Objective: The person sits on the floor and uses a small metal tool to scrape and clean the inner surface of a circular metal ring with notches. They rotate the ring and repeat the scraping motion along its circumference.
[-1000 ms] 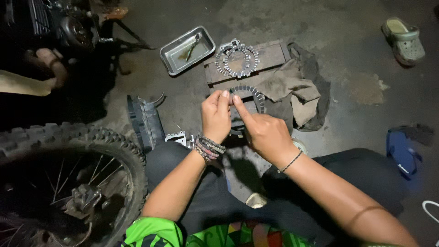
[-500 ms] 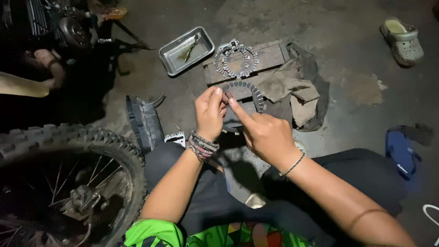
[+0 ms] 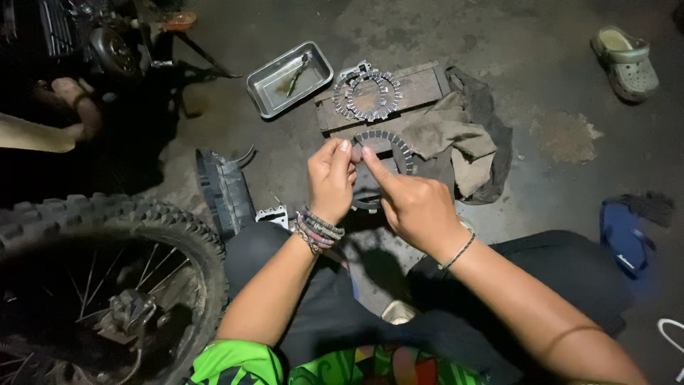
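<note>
My left hand (image 3: 330, 180) and my right hand (image 3: 413, 205) meet at their fingertips on the upper left edge of a dark toothed metal ring (image 3: 393, 140), which they hold in front of my knees. The ring's lower part is hidden behind my hands. Past it, a stack of similar toothed rings (image 3: 367, 93) lies on a wooden board (image 3: 420, 84). My left wrist wears several bracelets, and my right wrist has a thin one.
A metal tray (image 3: 274, 89) with a small tool sits at the back left. A crumpled rag (image 3: 467, 146) lies beside the board. A knobby motorcycle wheel (image 3: 107, 285) fills the lower left. Another person's hand (image 3: 75, 107) is at the far left. Sandals (image 3: 625, 65) lie to the right.
</note>
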